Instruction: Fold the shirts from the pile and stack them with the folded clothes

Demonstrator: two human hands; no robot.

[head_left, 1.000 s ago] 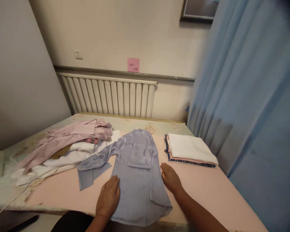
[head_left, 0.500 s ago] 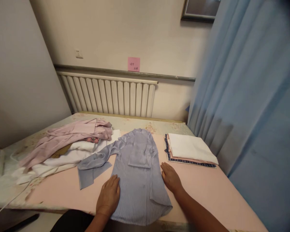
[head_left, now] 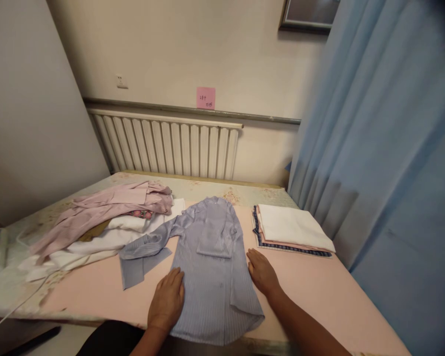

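So there's a light blue, finely striped shirt [head_left: 202,296] spread out on a pink mat [head_left: 326,296], pretty much in the middle of the counter [head_left: 261,197], collar at the far end and hem hanging about at the near edge. One sleeve [head_left: 144,247] sticks out to the left with a bend in it and its cuff end flopped over; a strip of the same fabric lies across the upper front. Left hand [head_left: 166,299] is palm down right at the shirt's left edge, touching it, fingers together and laid out long, so the grip is basically flat, not wrapped around anything I can see. Right hand [head_left: 262,271] is just beside the opposite edge, also palm down with fingers stretched out and loose; can't tell if the fingertips actually touch the fabric. Off to the right, near that hand, sits a neat folded stack [head_left: 296,227], white on top with peach and dark checked layers poking out underneath. Left side is the messy bit: a clothes heap [head_left: 126,240] with a dusty pink garment [head_left: 122,200] draped over white stuff.
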